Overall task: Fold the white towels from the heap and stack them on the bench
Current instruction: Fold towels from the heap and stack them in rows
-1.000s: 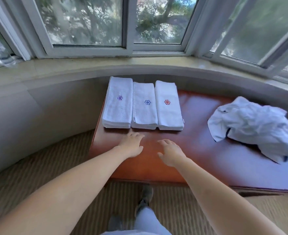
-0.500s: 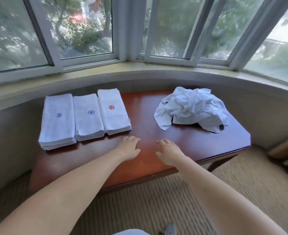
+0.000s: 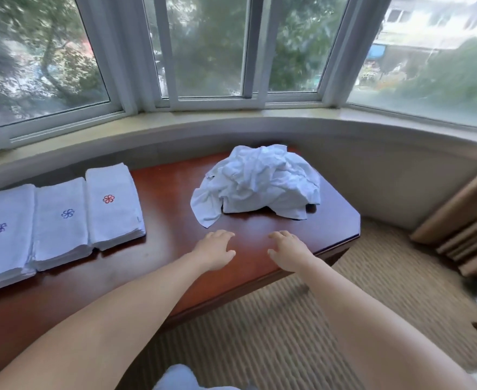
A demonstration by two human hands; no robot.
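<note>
Two hands over bench (image 3: 161,277), palms down, fingers relaxed and slightly spread, holding nothing: left hand (image 3: 214,250), right hand (image 3: 287,251). Whether palms touch wood, cannot tell. Heap of white towels (image 3: 257,181) crumpled just beyond fingertips, apart from both. Three folded stacks (image 3: 60,220) side by side at bench's left end, flower emblems on top. Bay window (image 3: 209,52) behind; curtain (image 3: 462,220) at right.
</note>
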